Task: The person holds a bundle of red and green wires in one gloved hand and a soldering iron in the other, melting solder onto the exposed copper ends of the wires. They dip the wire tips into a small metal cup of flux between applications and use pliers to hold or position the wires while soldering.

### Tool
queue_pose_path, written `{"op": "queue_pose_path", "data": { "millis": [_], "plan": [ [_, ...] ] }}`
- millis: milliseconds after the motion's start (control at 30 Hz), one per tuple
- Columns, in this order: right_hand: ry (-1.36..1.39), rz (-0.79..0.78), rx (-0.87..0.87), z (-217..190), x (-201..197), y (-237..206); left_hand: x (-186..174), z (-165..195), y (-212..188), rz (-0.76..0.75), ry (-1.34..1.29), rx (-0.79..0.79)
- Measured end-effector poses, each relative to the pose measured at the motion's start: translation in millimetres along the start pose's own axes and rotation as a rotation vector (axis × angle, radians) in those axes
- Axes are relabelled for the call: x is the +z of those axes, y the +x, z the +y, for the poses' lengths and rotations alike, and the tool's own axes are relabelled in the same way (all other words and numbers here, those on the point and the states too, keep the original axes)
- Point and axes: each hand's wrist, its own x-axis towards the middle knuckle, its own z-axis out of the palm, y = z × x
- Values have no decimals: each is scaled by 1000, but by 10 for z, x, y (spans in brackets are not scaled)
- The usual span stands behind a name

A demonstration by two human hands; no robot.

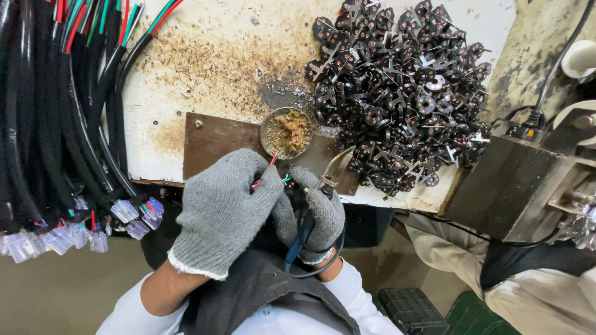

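Pinching a thin cable (271, 162) whose red and green cores peek out past the glove, the left hand (226, 208) is closed in a tight grip just below the tin (287, 132), a small round can of brownish, crusty paste that serves here as the landmark. The right hand (316, 214), also gloved in grey knit, is wrapped shut around a soldering iron (332, 170) with a blue handle; its metal tip points up towards the tin's lower right edge, and its cord loops down below the wrist. The cable looks light and limp, with soft insulation and fine bare ends that would probably bend or fray easily, so a hold close behind the stripped cores, as now, seems the steadiest place; the knit gloves likely give fair friction on the smooth jacket. The tin sits on a dark brown plate (214, 138) laid on the worktop (211, 56), whose pale surface is stained, speckled and scorched above and left of the tin. Right of the tin lies a heap of small black plug parts (397, 93), hard and angular with bright metal prongs and copper spots. Far left of the tin hang thick black cables (43, 111) with coloured cores and clear plastic connectors. Lower right of the tin stands a grey metal box (503, 186).
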Motion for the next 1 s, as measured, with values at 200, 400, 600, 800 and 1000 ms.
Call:
{"op": "queue_pose_path", "data": {
  "millis": [200,400,600,800,1000],
  "plan": [
    [-102,-126,-11,-128,-93,164,-11,-46,-125,-33,-431,-200],
    [-125,-41,-10,-226,-66,247,-5,-186,-101,-95,-120,-20],
    [-172,-30,232,-264,-49,201,-18,-228,-136,-80,-84,179],
    [-202,-8,212,-253,-31,175,-16,-226,-128,-88,-38,211],
    [-205,-35,206,-272,-61,190,-16,-209,-117,-69,-61,197]
  ]
}}
